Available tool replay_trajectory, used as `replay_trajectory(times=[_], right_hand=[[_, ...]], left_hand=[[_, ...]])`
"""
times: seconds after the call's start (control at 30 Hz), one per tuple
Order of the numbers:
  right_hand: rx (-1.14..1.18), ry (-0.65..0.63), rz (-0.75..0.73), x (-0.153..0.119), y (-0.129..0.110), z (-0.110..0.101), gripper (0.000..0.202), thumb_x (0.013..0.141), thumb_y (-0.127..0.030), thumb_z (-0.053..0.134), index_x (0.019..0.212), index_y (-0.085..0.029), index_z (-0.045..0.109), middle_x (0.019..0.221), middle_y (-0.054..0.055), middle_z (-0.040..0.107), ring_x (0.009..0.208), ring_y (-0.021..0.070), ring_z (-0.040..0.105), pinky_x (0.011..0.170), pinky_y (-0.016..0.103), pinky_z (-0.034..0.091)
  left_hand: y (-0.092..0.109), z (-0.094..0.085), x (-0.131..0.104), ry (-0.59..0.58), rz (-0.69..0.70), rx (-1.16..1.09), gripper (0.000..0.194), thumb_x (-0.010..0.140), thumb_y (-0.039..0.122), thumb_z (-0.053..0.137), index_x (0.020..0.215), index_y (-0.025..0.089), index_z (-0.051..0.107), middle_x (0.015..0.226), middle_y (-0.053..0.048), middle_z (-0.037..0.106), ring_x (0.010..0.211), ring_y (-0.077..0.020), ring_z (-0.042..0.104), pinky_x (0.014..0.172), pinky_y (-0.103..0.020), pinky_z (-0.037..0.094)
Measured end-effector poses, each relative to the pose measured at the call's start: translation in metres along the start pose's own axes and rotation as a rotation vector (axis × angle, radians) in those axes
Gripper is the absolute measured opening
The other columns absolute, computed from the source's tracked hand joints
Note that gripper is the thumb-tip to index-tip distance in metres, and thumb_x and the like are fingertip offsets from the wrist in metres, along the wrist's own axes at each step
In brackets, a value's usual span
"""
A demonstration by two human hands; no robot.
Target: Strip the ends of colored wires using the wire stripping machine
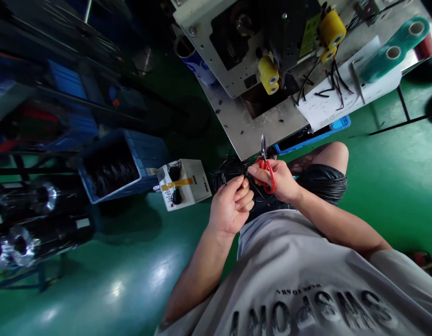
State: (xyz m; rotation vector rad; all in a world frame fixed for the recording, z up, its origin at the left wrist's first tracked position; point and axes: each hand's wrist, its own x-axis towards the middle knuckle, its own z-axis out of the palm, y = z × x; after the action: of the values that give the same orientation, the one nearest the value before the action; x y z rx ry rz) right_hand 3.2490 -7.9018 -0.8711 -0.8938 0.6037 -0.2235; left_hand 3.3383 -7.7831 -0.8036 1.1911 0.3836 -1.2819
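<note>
My right hand [279,179] is closed on a pair of scissors [269,175] with red handles, their metal blades pointing away from me toward the table edge. Beside it, my left hand [233,203] is closed, thumb against the curled fingers, gripping a thin black cable [223,178]. The fingertips of both hands nearly meet over my lap. A bundle of black cables [221,169] lies across my legs beneath the hands. Most of the held cable is hidden by my fingers.
Ahead stands a metal table [233,130] bearing a machine [216,51] with yellow rollers [268,72], cable offcuts [333,84] and green rolls [394,51]. A blue tray [314,140] sits below its edge. To the left are a white box [193,182] and a blue crate [148,149].
</note>
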Motion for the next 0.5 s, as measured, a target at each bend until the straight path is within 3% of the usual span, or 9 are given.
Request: replay_trajectory(times=[0.1,0.17,0.3,0.4,0.5], right_hand=[[0.007,-0.012,-0.002,0.003,0.001,0.001,0.056,0.069,-0.067,0.092,0.076,-0.017,0.068,0.064,-0.002,0.058,0.059,0.0101,0.046,0.055,0.025,0.038],[-0.004,0.002,-0.042,0.003,0.001,0.001,0.055,0.072,-0.066,0.091,0.076,-0.017,0.068,0.064,-0.002,0.058,0.059,0.0103,0.046,0.056,0.026,0.038],[-0.076,0.049,-0.186,-0.007,-0.006,-0.003,0.049,0.079,-0.063,0.088,0.077,-0.017,0.069,0.066,-0.001,0.058,0.061,0.0117,0.047,0.059,0.027,0.04],[-0.086,0.072,-0.265,-0.016,-0.013,-0.006,0.043,0.084,-0.057,0.086,0.075,-0.019,0.069,0.067,0.0,0.059,0.063,0.0131,0.048,0.06,0.029,0.041],[-0.034,0.075,-0.289,-0.022,-0.017,-0.008,0.034,0.087,-0.045,0.088,0.075,-0.02,0.069,0.068,0.0,0.06,0.065,0.0138,0.051,0.062,0.03,0.04]], left_hand=[[-0.004,0.0,0.0,-0.005,0.037,0.062,0.033,0.081,0.035,0.086,0.073,0.016,0.061,0.052,0.012,0.026,0.043,-0.0041,0.018,0.039,-0.017,0.019],[-0.009,-0.002,0.003,0.005,0.149,0.13,0.034,0.081,0.038,0.088,0.075,0.016,0.063,0.053,0.011,0.03,0.044,-0.0041,0.021,0.041,-0.017,0.02],[-0.017,-0.011,0.015,0.022,0.466,0.313,0.036,0.091,0.051,0.081,0.082,0.019,0.068,0.064,0.003,0.052,0.051,-0.0089,0.045,0.046,-0.02,0.034],[-0.014,-0.014,0.023,0.029,0.655,0.393,0.038,0.098,0.058,0.074,0.086,0.022,0.068,0.08,-0.002,0.067,0.068,-0.016,0.064,0.06,-0.026,0.05],[-0.006,-0.009,0.019,0.041,0.777,0.524,0.038,0.104,0.057,0.064,0.089,0.023,0.067,0.088,-0.004,0.073,0.081,-0.0188,0.071,0.074,-0.029,0.054]])
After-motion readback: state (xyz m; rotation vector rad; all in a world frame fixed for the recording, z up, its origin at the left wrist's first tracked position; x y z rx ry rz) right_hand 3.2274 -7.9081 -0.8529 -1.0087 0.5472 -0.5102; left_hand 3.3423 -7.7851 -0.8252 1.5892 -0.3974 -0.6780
